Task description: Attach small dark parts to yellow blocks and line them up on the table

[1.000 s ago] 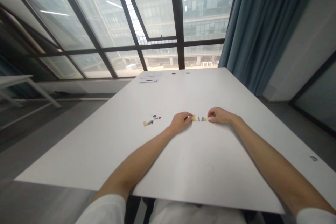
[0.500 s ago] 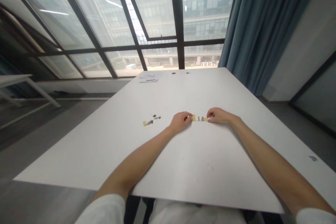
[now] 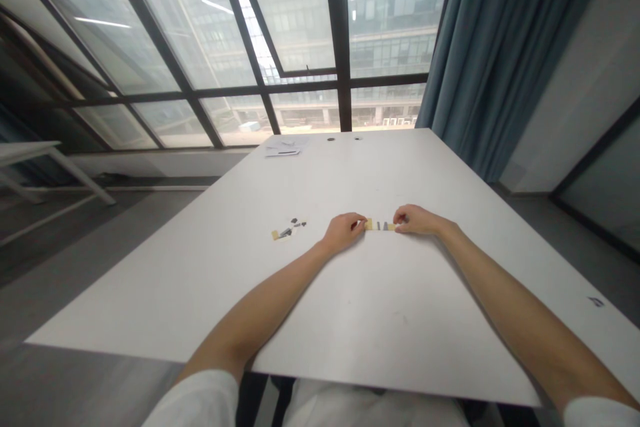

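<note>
A small flat strip of yellow and grey pieces [image 3: 380, 225] lies on the white table [image 3: 360, 320] far out in front of me. My left hand [image 3: 343, 231] has its fingers curled and pinches the strip's left end. At the right end my right hand [image 3: 416, 219] does the same, knuckles up. Both forearms stretch out over the tabletop. Left of my left hand sits a little cluster of loose yellow, grey and black pieces [image 3: 288, 229].
A few papers [image 3: 285, 149] lie at the table's far edge, near two round cable holes [image 3: 344, 139]. A small dark mark [image 3: 595, 301] sits by the right edge. Big windows stand behind, a blue curtain [image 3: 500, 47] hangs right, another table [image 3: 30, 153] stands left.
My right hand has crept a little leftward along the strip. The left hand and the loose pieces have stayed put.
</note>
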`<act>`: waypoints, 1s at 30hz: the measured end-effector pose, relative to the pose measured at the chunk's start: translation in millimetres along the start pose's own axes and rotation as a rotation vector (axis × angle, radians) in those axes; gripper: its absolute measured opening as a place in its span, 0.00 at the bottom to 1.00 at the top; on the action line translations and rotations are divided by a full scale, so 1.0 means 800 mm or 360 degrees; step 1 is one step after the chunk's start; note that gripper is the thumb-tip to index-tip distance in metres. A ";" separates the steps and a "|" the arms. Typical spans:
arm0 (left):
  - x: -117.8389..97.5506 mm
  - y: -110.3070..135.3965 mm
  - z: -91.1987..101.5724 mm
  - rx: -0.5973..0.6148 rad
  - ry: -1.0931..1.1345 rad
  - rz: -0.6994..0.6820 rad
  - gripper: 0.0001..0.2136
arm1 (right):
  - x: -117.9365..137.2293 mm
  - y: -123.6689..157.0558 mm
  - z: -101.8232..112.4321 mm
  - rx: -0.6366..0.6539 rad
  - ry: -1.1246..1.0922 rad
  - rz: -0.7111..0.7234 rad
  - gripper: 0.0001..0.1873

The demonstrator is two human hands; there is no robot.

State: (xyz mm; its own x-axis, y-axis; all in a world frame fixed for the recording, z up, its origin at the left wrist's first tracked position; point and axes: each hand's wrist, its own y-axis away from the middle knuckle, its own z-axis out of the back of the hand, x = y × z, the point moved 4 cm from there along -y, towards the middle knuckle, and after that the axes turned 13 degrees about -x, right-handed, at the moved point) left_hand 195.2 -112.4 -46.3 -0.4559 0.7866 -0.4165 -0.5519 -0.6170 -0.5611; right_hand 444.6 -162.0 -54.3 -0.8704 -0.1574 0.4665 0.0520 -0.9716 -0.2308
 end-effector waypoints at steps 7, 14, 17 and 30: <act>0.004 0.000 -0.004 -0.0009 0.0015 -0.0010 0.13 | -0.005 -0.001 -0.003 0.0020 -0.0023 -0.0001 0.11; 0.007 0.000 -0.004 -0.0007 -0.0015 0.0018 0.13 | -0.002 -0.003 0.000 -0.0097 -0.0270 0.0066 0.11; 0.011 -0.002 -0.001 -0.0075 -0.0079 0.0094 0.12 | -0.013 -0.008 0.000 -0.0428 -0.0163 0.0064 0.13; 0.026 -0.001 -0.006 -0.0049 -0.0532 0.0184 0.14 | -0.043 -0.002 -0.016 -0.0884 0.0325 -0.0163 0.16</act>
State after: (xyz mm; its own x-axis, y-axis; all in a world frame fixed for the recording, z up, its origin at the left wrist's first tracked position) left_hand 189.2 -95.3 -58.2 -0.7204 0.6563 -0.2242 -0.4641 -0.6965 -0.5472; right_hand 468.6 -152.5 -80.8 -0.9368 0.0224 0.3492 -0.2527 -0.7336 -0.6309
